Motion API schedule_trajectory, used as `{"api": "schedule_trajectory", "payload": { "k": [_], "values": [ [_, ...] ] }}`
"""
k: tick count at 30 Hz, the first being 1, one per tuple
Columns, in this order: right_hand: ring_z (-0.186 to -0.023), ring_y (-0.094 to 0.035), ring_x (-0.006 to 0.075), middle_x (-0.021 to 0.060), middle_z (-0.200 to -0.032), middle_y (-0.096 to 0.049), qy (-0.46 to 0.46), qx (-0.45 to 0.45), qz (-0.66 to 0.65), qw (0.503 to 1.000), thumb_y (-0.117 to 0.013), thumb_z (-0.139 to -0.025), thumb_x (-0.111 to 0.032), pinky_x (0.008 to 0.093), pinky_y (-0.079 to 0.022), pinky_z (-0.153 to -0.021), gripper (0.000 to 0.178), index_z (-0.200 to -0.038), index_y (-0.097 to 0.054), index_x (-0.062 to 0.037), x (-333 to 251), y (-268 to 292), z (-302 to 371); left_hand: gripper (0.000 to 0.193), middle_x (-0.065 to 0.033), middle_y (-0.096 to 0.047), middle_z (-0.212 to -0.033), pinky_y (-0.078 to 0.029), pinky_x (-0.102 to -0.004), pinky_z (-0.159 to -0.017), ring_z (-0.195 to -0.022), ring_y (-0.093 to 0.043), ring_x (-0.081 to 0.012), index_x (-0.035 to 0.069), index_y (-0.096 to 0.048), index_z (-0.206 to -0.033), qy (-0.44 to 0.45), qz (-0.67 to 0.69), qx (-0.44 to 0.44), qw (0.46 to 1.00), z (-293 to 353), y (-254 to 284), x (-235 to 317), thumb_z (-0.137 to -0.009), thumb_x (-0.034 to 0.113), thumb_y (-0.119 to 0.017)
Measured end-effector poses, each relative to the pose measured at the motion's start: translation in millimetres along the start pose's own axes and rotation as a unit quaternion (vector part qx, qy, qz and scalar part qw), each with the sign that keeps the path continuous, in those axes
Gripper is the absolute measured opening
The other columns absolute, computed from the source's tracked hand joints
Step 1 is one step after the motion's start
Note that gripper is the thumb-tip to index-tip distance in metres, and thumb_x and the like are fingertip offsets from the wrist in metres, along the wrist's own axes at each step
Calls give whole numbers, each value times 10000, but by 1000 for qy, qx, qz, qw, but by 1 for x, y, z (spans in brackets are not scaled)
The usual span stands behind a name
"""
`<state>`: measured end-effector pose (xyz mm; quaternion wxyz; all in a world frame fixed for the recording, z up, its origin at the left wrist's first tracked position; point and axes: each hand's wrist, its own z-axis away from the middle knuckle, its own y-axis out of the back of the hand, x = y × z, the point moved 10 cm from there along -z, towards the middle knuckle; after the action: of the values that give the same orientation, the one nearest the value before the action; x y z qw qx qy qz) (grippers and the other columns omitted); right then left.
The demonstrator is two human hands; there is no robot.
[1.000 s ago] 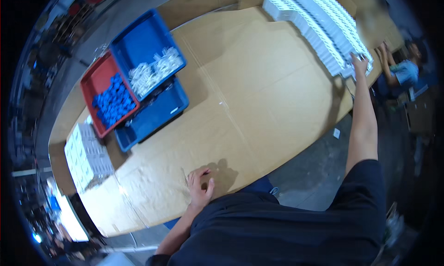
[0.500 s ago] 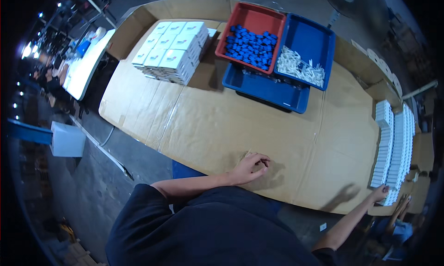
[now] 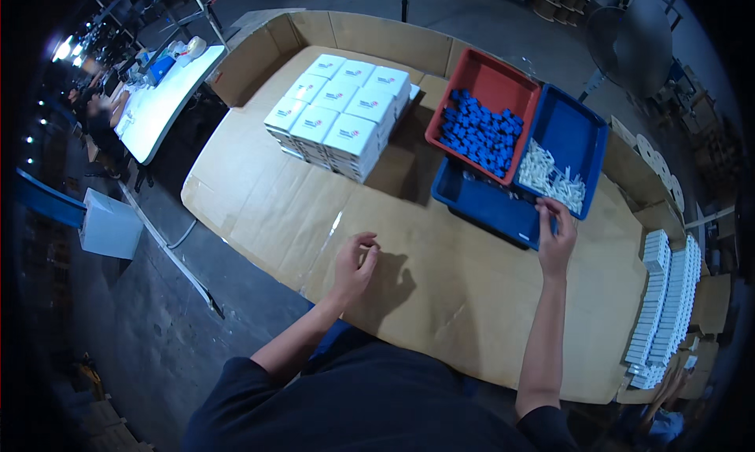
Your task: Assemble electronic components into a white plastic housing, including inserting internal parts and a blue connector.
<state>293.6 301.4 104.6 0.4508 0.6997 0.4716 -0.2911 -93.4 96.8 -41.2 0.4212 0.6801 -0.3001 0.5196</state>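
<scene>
My left hand point(image 3: 355, 267) hovers over the cardboard-covered table, loosely curled with a gap between thumb and fingers and no object visible in it. At the front edge of a blue tray point(image 3: 568, 106) of small white plastic pieces point(image 3: 550, 177) is my right hand point(image 3: 557, 236), its thumb and fingertips drawn together. Whatever those fingertips may hold is too small to make out. Left of that tray, a red tray point(image 3: 495, 67) holds many small blue pieces point(image 3: 480, 134). Both rest partly over a lower blue tray point(image 3: 480, 208).
A block of stacked white boxes point(image 3: 334, 110) stands at the far left of the table point(image 3: 267, 208). Long rows of flat white pieces point(image 3: 668, 303) line the right end. Cardboard walls point(image 3: 377, 35) edge the back. Another person point(image 3: 102, 118) sits at a white table point(image 3: 169, 106) beyond.
My right hand has left the rows of white pieces at the right and come to the white-piece tray. My left hand has moved left and forward. The view has shifted.
</scene>
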Motion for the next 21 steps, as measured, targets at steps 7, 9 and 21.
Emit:
{"api": "schedule_trajectory", "payload": {
  "k": [7, 9, 21],
  "values": [
    [-985, -732, 184, 117, -1019, -771, 97, -161, -12, 982, -694, -980, -54, 309, -546, -890, 153, -1109, -713, 25, -86, -165, -101, 214, -147, -699, -1043, -520, -407, -902, -998, -671, -324, 25, -669, -1138, -9, -84, 52, 995, 3, 37, -36, -939, 99, -698],
    [-973, -736, 200, 127, -1021, -771, 153, -185, 7, 971, -688, -983, -70, 318, -552, -884, 160, -1110, -709, 26, -94, -203, -132, 222, -145, -688, -1017, -505, -427, -878, -969, -651, -344, 33, -675, -1124, -12, -113, 38, 993, 3, 38, -30, -929, 133, -712],
    [-1033, -721, 234, 153, -1085, -751, 129, -508, 160, 836, -745, -950, -193, 354, -557, -906, 344, -1222, -701, 13, -10, -459, -306, 240, -73, -709, -968, -453, -406, -822, -895, -610, -295, 94, -706, -1040, -29, -157, -55, 986, -7, 31, -43, -847, 220, -773]
  ]
}}
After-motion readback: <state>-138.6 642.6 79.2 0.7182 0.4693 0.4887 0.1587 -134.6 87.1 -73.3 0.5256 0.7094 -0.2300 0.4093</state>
